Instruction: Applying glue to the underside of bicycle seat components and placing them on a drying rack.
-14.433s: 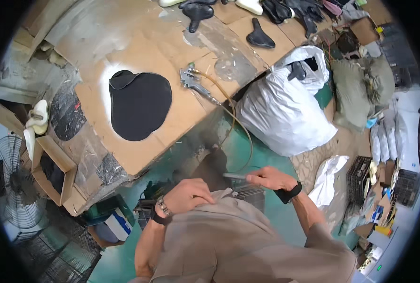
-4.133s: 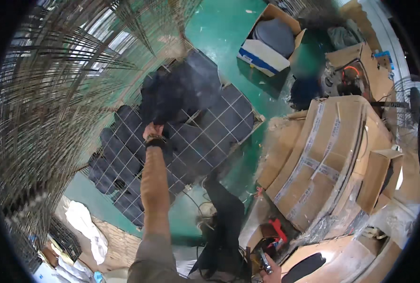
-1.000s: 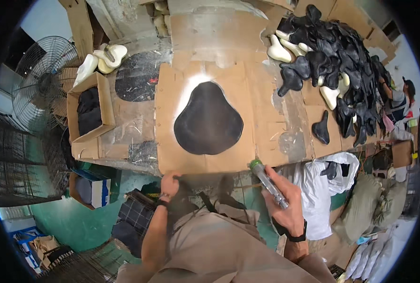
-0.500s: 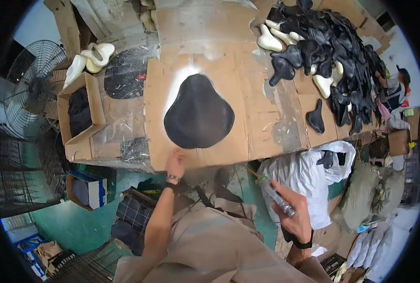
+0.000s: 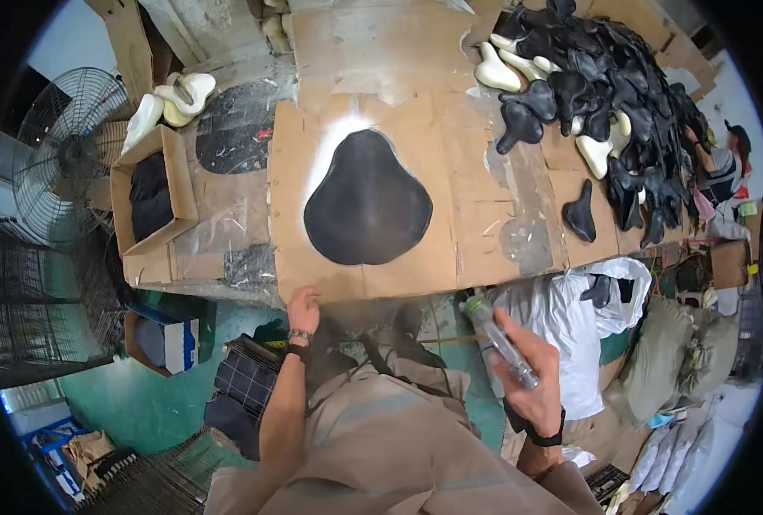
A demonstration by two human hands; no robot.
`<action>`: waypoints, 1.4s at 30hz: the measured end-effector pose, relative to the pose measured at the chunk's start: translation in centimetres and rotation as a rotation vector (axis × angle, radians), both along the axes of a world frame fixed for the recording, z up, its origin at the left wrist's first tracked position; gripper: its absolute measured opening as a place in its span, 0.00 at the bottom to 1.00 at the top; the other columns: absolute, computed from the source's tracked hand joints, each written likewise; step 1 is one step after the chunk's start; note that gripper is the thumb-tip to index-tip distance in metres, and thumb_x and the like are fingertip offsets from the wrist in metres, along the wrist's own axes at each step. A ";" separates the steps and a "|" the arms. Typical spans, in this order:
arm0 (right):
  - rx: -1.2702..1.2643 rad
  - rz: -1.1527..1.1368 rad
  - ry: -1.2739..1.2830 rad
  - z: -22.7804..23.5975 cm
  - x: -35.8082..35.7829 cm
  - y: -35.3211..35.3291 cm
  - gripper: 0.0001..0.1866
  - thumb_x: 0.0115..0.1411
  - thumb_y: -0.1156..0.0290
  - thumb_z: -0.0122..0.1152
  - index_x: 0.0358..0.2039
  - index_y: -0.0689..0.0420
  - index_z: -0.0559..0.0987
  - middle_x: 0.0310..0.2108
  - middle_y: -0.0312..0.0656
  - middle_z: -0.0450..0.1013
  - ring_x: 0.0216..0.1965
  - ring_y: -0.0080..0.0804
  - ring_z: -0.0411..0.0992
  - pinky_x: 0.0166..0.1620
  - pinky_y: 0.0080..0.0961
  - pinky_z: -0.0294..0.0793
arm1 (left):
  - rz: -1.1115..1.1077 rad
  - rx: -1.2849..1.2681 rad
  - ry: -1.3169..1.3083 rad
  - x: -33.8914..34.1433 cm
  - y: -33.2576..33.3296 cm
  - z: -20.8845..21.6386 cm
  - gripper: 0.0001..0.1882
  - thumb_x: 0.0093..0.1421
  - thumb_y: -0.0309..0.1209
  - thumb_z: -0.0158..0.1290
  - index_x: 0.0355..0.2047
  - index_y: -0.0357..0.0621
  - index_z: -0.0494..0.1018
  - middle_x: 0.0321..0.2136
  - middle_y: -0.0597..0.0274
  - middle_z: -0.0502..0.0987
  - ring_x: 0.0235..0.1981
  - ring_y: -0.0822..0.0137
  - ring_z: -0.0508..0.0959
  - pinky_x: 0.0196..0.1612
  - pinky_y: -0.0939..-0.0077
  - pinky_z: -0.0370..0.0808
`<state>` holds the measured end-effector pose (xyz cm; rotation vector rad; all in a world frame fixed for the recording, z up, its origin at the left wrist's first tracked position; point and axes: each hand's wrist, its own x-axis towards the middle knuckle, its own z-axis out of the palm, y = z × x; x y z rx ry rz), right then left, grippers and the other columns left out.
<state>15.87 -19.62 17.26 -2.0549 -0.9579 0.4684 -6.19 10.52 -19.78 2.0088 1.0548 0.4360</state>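
A pear-shaped black saddle cover piece lies flat on a cardboard sheet, its narrow end pointing away from me. White overspray marks the cardboard along its upper left edge. My left hand is at the front edge of the sheet, below the piece's near left side. Its fingers are loosely bent and apart, with nothing visible in them. Off the table's front edge, to the right, my right hand is closed around a silver spray gun with a green ring near its front.
Black saddles are heaped at the back right, with cream saddle foams among them. One black saddle lies apart. At left stand an open cardboard box of black pieces and a caged fan. White sacks sit below right.
My left hand has drawn back slightly to the left, away from the black piece. The spray gun has turned a little in my right hand. The whole view has shifted slightly.
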 end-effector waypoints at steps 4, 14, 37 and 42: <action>-0.025 0.026 0.028 -0.1 0.1 -0.6 0.35 0.47 0.89 0.65 0.60 0.60 0.76 0.41 0.56 0.79 0.39 0.53 0.78 0.44 0.33 0.76 | 0.007 -0.003 -0.038 1.2 0.0 0.7 0.11 0.54 0.20 0.52 0.36 0.42 0.79 0.42 0.51 0.82 0.47 0.49 0.80 0.53 0.58 0.75; -0.032 -0.248 -0.060 -1.5 -0.4 -2.3 0.31 0.49 0.85 0.67 0.57 0.63 0.77 0.47 0.55 0.80 0.44 0.51 0.80 0.49 0.34 0.76 | 0.231 -0.258 -0.175 7.8 2.0 0.3 0.17 0.54 0.16 0.50 0.42 0.38 0.81 0.40 0.55 0.83 0.45 0.62 0.82 0.52 0.70 0.76; 0.085 -0.275 0.076 -1.4 1.0 -5.5 0.34 0.44 0.87 0.66 0.57 0.64 0.77 0.31 0.51 0.76 0.30 0.43 0.75 0.39 0.28 0.73 | 0.326 0.002 0.023 16.6 5.2 -1.5 0.16 0.52 0.25 0.66 0.41 0.42 0.77 0.35 0.53 0.75 0.35 0.53 0.80 0.42 0.58 0.81; 0.063 -0.278 0.125 -1.2 2.1 -6.2 0.31 0.46 0.84 0.65 0.56 0.64 0.78 0.35 0.52 0.79 0.34 0.45 0.77 0.43 0.29 0.74 | 0.807 -0.911 -0.568 17.1 5.5 -1.3 0.06 0.60 0.18 0.56 0.38 0.33 0.72 0.31 0.52 0.75 0.32 0.54 0.81 0.39 0.58 0.86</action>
